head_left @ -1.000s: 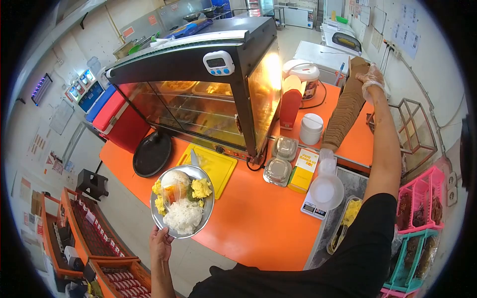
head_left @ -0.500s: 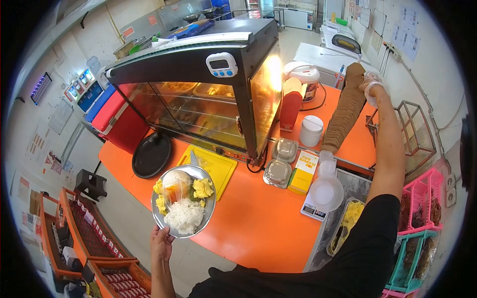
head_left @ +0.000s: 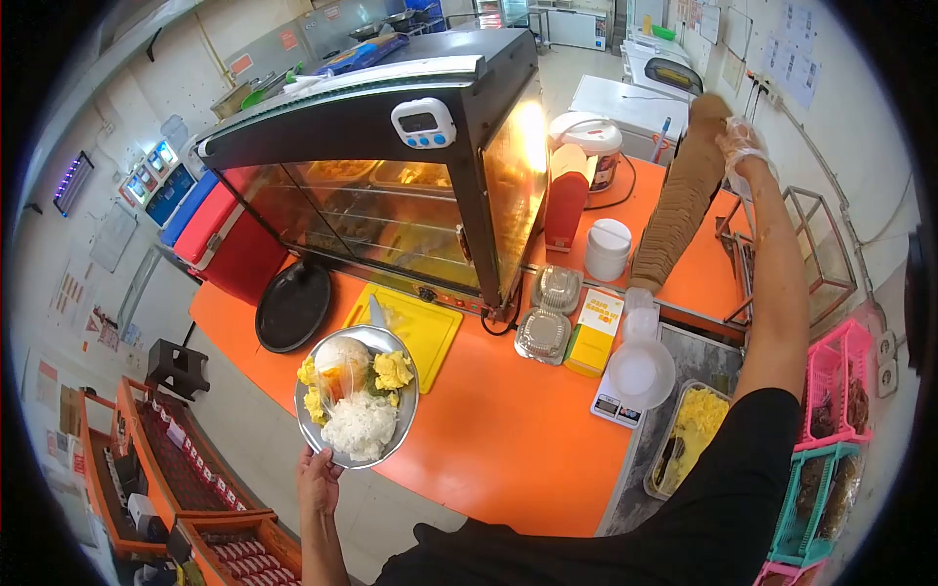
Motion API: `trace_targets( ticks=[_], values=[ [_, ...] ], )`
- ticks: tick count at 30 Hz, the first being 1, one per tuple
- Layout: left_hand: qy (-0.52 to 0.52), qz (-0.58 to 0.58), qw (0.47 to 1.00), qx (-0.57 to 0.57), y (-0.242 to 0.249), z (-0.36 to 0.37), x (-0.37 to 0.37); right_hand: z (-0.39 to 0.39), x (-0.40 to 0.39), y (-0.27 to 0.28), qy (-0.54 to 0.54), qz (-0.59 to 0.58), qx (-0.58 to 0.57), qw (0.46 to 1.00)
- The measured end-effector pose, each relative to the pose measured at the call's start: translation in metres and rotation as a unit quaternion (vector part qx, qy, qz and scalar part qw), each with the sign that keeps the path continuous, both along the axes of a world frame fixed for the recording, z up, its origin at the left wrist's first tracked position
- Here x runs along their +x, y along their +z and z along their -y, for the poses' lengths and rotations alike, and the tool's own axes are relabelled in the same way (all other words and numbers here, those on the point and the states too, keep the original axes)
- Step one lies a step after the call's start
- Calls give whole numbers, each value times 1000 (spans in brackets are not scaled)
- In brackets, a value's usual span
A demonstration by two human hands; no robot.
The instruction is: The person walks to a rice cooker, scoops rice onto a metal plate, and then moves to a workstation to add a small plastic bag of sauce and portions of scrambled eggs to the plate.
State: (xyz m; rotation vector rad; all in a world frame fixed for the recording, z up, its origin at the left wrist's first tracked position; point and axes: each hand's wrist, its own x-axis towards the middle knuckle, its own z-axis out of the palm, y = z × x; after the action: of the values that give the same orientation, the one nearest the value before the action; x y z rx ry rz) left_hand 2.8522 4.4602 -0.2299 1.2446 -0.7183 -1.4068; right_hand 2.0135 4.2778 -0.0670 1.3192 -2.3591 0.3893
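My left hand (head_left: 319,479) grips the near rim of a round metal plate (head_left: 406,422), thumb on top. The plate carries white rice (head_left: 360,426), yellow scrambled-egg-like pieces (head_left: 393,370), a pale rounded mound (head_left: 343,359) and a clear plastic bag (head_left: 342,383) with something orange inside. Some green food lies beside the bag. My right hand (head_left: 745,148), in a clear plastic glove, is at the top end of a tall leaning stack of nested brown paper boxes (head_left: 681,200). Its fingers close around the edge of the top box; the fingertips are partly hidden.
A lit food warmer (head_left: 391,205) stands on the orange counter (head_left: 489,430). Nearby are a yellow cutting board (head_left: 433,337) with a knife, a black round tray (head_left: 293,308), clear lidded containers (head_left: 543,335), a kitchen scale (head_left: 616,407) with a white bowl (head_left: 640,373), and a tub of yellow food (head_left: 696,430).
My right hand has moved slightly up and right at the top of the stack, and the stack's top end has shifted upward. The plate stays nearly still in my left hand.
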Motion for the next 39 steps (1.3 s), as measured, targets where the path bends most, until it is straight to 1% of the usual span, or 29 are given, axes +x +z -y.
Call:
trace_targets(
  ticks=[2, 3, 5, 6, 7, 8, 9, 10, 11, 12, 13, 14, 15, 16, 17, 18, 19, 20, 21, 22, 24, 27, 30, 32, 33, 34, 35, 37, 39],
  values=[
    [-16, -14, 1000, -9, -6, 2, 4, 1, -12, 2, 18, -118, -25, 993],
    [-16, -14, 1000, -8, -6, 1, 3, 6, -20, 2, 18, -118, -24, 993],
    [-11, -3, 1000, -3, 3, 0, -3, 12, -56, -16, 54, -286, 6, 957],
    [-13, -4, 1000, -3, 2, 2, -3, 14, -70, -14, 52, -286, 7, 957],
    [-17, -1, 1000, -5, 0, 3, -3, 17, -84, -11, 86, -200, -59, 974],
    [-20, 3, 1000, -5, -2, 3, -2, 18, -95, -9, 120, -109, -122, 979],
    [-21, 4, 1000, -1, -5, 4, 2, 19, -105, -10, 151, -16, -183, 971],
    [-32, -7, 999, -8, -8, 5, 6, 19, -112, -12, 180, 78, -241, 951],
    [-40, -21, 999, -15, -10, 3, 8, 22, -112, -11, 209, 171, -295, 917],
    [-41, -6, 999, -13, -6, 2, 3, -7, -56, 13, -9, -228, -162, 960],
    [-35, 10, 999, -4, 2, 2, -4, -26, -58, 32, -27, -136, -111, 984],
    [-37, 26, 999, 0, 0, 3, -7, -26, -58, 41, -37, -43, -53, 997],
    [-27, 44, 999, 10, 0, 3, -7, -34, -54, 47, -5, -41, -77, 996],
    [-8, 69, 997, 44, 15, 2, -22, -49, -42, 51, 33, -51, -106, 993],
    [-30, 39, 998, 30, 6, 5, -10, -60, -15, 56, 69, -50, -127, 988],
    [-26, 55, 997, 43, 8, 0, -5, -76, 20, 64, 94, -51, -153, 982],
    [-24, 24, 999, 34, 11, -4, -4, -97, 54, 75, 110, -46, -185, 975],
    [-15, 14, 999, 38, 13, -5, -3, -121, 87, 85, 116, -32, -221, 968],
    [-12, -7, 999, 42, 26, -6, -42, -146, 91, 102, 128, -25, -257, 958],
    [15, -12, 999, 48, 29, -6, -48, -163, 113, 110, 135, -7, -284, 949],
    [0, -26, 999, 35, 35, -7, -50, -199, 148, 119, 150, 25, -328, 932],
    [26, -24, 999, 42, 27, -8, -40, -231, 191, 114, 167, 72, -347, 920],
    [45, -36, 998, 35, 25, -9, -17, -235, 238, 105, 186, 108, -335, 917],
    [64, -59, 996, 21, 24, -14, 2, -223, 271, 92, 102, 74, -239, 963],
    [85, -54, 995, 13, 17, -15, 11, -211, 285, 79, 131, 95, -234, 959],
    [89, -61, 994, 9, 6, -17, 23, -196, 300, 65, 183, 131, -238, 945],
    [93, -68, 993, 19, -14, -16, 32, -170, 314, 46, 225, 169, -221, 934],
    [93, -65, 993, 19, -27, -23, 50, -139, 350, 15, 293, 222, -206, 907],
    [127, -43, 991, 26, -36, -30, 67, -107, 384, -12, 348, 253, -167, 887]
  ],
)
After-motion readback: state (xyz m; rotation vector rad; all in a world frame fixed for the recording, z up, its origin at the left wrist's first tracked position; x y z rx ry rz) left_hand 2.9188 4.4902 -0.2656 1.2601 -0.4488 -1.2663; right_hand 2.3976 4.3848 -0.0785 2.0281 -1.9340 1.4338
